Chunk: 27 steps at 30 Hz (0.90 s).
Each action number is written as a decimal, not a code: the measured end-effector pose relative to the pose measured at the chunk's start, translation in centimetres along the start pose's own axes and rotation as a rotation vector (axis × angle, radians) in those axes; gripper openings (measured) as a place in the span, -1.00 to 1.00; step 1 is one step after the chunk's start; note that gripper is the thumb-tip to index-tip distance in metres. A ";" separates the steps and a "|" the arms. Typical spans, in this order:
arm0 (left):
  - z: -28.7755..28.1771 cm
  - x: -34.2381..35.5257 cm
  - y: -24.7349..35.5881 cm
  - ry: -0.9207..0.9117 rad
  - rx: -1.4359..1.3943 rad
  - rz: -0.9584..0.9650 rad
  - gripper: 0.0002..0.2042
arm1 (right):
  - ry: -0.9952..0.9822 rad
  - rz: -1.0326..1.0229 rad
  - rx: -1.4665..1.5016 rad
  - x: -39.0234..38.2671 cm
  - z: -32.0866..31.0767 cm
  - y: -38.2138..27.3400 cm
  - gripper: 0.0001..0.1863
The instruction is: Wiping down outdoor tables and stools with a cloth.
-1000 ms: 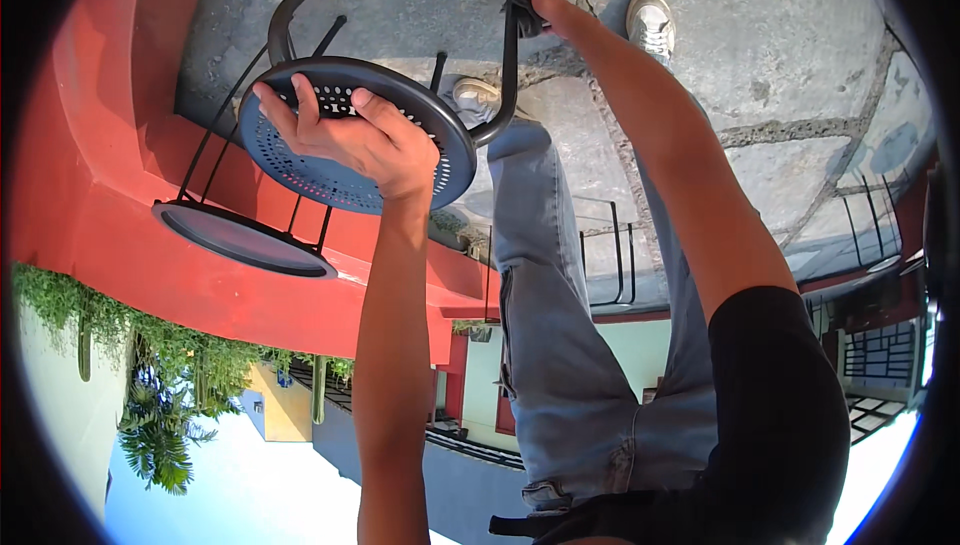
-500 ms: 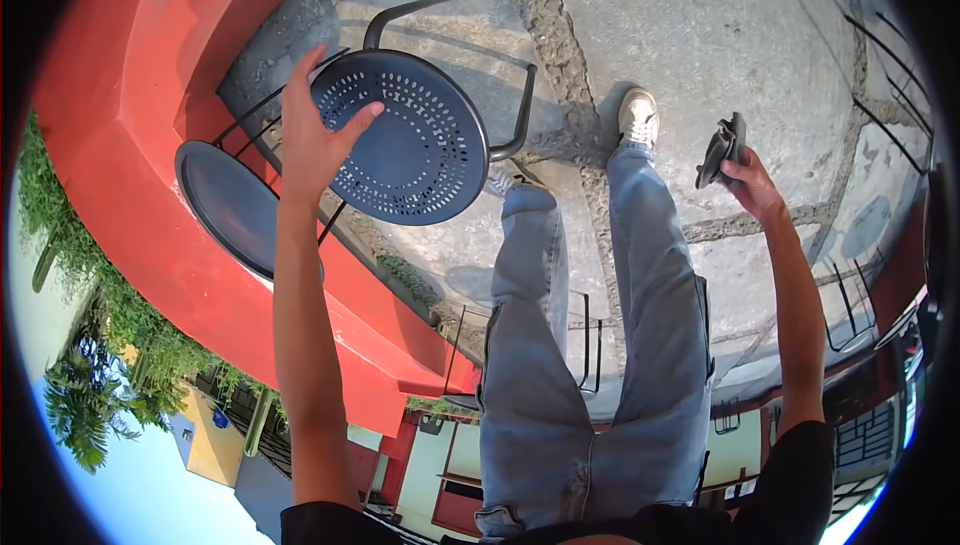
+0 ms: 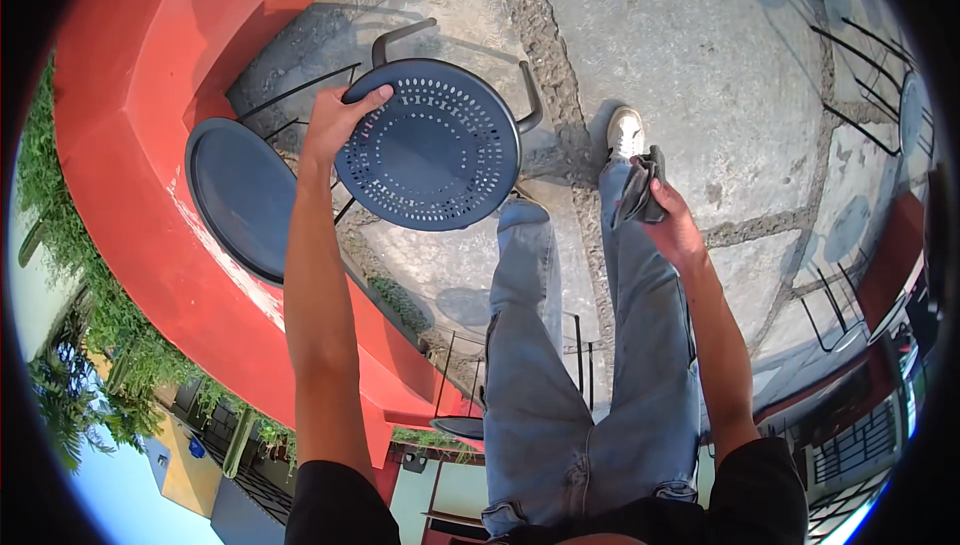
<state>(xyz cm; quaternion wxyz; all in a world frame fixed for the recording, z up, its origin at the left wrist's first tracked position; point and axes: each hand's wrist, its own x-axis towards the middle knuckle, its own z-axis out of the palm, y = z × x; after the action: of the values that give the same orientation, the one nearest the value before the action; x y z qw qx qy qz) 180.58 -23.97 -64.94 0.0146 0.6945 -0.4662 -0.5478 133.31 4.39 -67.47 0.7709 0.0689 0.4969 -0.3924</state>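
Observation:
My left hand [image 3: 338, 115] grips the upper left rim of a round dark grey metal seat [image 3: 428, 150], thumb over the edge. Its top has rings of small holes, and curved tubular legs or frame parts show at its back and right. My right hand [image 3: 668, 213] holds a crumpled dark grey cloth [image 3: 640, 185] over my right leg, to the right of the seat. A round dark table top [image 3: 238, 200] on thin black legs stands left of the seat, beside a red low wall.
The red wall [image 3: 120, 195] curves along the left, with plants [image 3: 90, 285] beyond. Cracked concrete paving [image 3: 680, 55] surrounds my feet in white sneakers [image 3: 625, 130]. More black metal furniture stands at the right [image 3: 860, 95] and behind my legs [image 3: 460, 425].
My right hand with the cloth has left the seat's frame, swung out right, then come back inward and lower. The seat now faces more upward; my left hand has closed round its rim.

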 end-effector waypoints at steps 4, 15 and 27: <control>1.7 -2.4 -0.9 0.244 -0.206 -0.049 -0.53 | 0.162 -0.031 0.138 -1.2 -3.1 0.7 -0.45; 2.6 -1.1 -5.2 0.431 -0.434 -0.106 -0.54 | 0.272 -0.008 -0.030 0.0 -1.2 -2.2 -0.62; 3.8 -1.9 -7.7 0.822 0.077 0.198 -0.24 | 0.421 0.180 -0.056 4.5 -1.6 6.8 -0.76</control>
<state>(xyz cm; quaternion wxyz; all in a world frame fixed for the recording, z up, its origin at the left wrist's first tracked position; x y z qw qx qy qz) 182.59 -16.51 -69.13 0.2257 0.8072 -0.5060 -0.2034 137.61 7.44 -73.90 0.6837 0.1722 0.6494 -0.2850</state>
